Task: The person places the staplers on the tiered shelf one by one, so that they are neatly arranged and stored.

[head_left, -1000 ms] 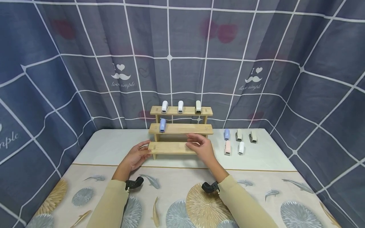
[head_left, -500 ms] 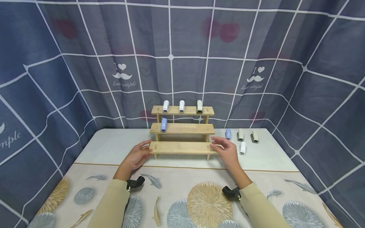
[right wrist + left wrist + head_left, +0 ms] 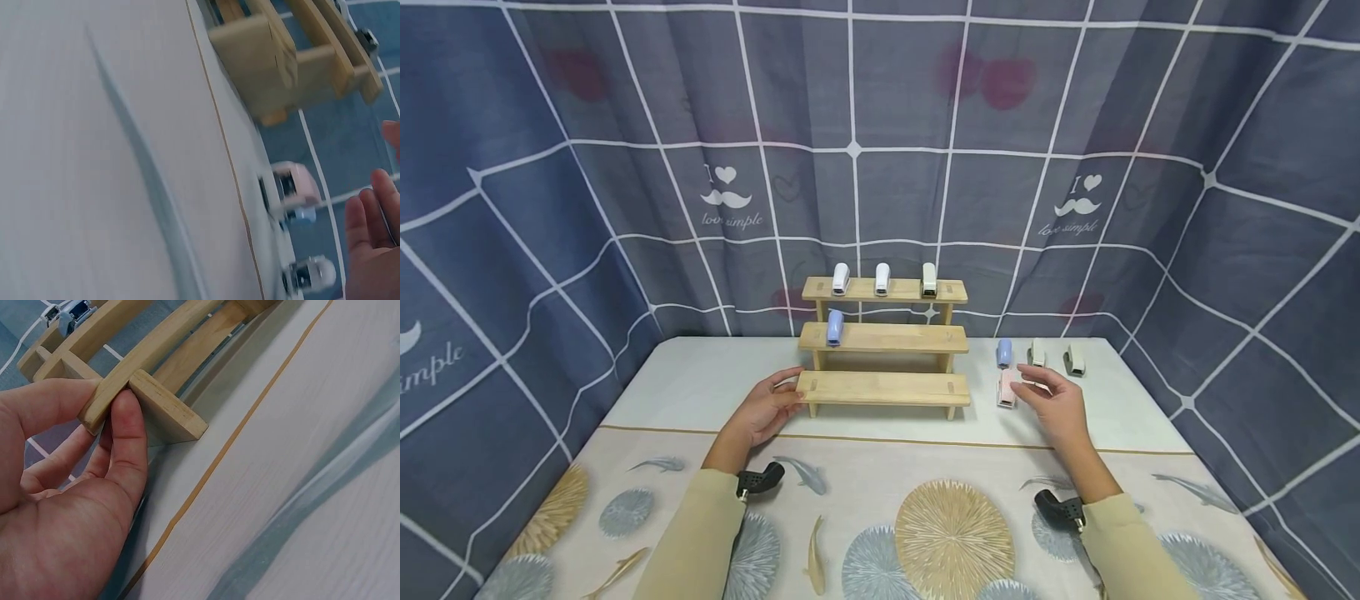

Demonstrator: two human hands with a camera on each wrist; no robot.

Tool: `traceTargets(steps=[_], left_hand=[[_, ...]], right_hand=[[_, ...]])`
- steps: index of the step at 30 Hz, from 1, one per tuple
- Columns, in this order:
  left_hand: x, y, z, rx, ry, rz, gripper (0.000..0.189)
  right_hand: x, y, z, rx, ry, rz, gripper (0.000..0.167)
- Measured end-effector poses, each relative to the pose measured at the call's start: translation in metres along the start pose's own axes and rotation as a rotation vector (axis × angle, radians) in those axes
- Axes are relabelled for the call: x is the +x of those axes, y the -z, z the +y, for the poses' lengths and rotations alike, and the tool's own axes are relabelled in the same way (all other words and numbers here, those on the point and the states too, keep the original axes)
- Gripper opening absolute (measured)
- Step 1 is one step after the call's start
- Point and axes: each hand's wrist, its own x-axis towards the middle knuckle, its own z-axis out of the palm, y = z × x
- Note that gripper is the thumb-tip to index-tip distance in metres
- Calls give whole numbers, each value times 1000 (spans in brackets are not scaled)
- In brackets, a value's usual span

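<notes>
A three-step wooden display stand (image 3: 883, 383) stands on the table. My left hand (image 3: 760, 415) pinches the left end of its lowest board; in the left wrist view the thumb lies above the board (image 3: 115, 394) and a finger below. To the right of the stand, my right hand (image 3: 1060, 410) hovers by a pink stapler (image 3: 1005, 389), fingers parted and holding nothing. In the right wrist view those fingers (image 3: 359, 228) stand apart from the pink stapler (image 3: 303, 183). A white stapler (image 3: 320, 272) shows there too, but the hand hides it in the head view.
On the top board stand two white staplers (image 3: 841, 279) and a cream one (image 3: 929, 280). A blue stapler (image 3: 835, 327) is on the middle board's left. Behind the pink one are a blue stapler (image 3: 1004, 353) and two cream ones (image 3: 1074, 360). A checked curtain (image 3: 880, 200) hangs behind.
My right hand has moved right, from the front of the lowest board past its right end to the pink stapler. The left hand stays at the stand's left end.
</notes>
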Motion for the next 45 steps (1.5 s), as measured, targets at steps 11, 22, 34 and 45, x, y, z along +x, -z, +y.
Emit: traceTargets(steps=[11, 22, 34, 45], left_hand=[[-2, 0, 0, -2, -6, -5, 70], [-3, 1, 0, -17, -4, -15, 70], [-3, 2, -1, -15, 4, -10, 70], [-2, 1, -1, -17, 4, -6, 71]], right_hand=[[14, 46, 17, -294, -106, -60, 54], [31, 61, 34, -315, -214, -216, 69], [40, 64, 41, -362, -240, -306, 74], [43, 62, 40, -392, -260, -324, 73]])
